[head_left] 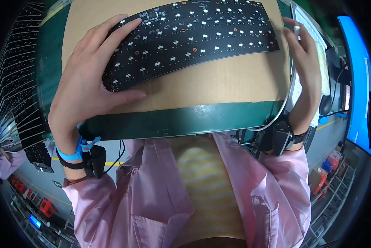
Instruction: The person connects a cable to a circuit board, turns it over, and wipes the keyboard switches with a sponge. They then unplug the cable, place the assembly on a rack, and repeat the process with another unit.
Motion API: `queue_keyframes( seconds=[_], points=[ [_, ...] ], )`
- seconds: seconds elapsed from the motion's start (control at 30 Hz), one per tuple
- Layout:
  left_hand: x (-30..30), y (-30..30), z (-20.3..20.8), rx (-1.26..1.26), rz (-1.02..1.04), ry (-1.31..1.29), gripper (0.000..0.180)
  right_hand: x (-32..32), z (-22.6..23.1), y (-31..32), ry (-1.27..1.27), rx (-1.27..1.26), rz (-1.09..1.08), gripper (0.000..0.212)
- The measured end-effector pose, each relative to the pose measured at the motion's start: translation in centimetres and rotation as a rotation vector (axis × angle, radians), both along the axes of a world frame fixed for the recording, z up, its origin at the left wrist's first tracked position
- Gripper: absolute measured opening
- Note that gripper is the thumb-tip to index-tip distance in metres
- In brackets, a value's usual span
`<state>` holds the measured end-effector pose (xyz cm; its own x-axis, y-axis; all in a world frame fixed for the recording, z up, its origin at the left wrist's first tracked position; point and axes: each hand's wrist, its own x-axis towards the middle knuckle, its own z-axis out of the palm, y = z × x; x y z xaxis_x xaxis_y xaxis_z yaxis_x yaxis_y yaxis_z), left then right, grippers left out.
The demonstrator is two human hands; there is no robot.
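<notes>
A black keyboard circuit board (185, 39), curved and dotted with rows of small pale components, lies on a sheet of brown cardboard (202, 84). My left hand (90, 70) rests over its left end, fingers spread; the index fingertip is by a square chip near the top edge and the thumb stretches along the cardboard below. To the right of the board, apart from it, my right hand (305, 51) is closed, with a white cable plug (297, 28) at its fingertips. The white cable (283, 105) curves down past the cardboard to the table's front edge.
Beneath the cardboard is a green mat (185, 121). Many similar black boards (18, 78) stand in a row at the left. Papers (322, 66), a black mouse (326, 105) and a blue screen (363, 78) are on the right. Another person's sleeve (12, 163) shows far left.
</notes>
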<state>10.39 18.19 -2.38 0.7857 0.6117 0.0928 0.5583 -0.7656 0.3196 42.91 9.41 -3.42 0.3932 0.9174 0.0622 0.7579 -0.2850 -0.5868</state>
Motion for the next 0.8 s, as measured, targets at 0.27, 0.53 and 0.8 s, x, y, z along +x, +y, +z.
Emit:
queue_keyframes(
  seconds=[0.27, 0.53, 0.8],
  points=[
    [-4.2, 5.1, -1.7, 0.094, -0.148, 0.049, 0.093, -22.9, 0.9, -2.5, 0.694, 0.112, -0.09, 0.028],
    [-6.0, 7.7, -2.5, -0.37, -0.383, -0.173, 0.088, -29.0, -0.9, -1.4, 0.938, -0.15, -0.04, 0.024],
    [-6.3, 7.6, -2.3, -0.338, -0.407, -0.11, 0.088, -31.2, -2.7, -1.1, 0.669, -0.03, -0.095, 0.024]
  ],
)
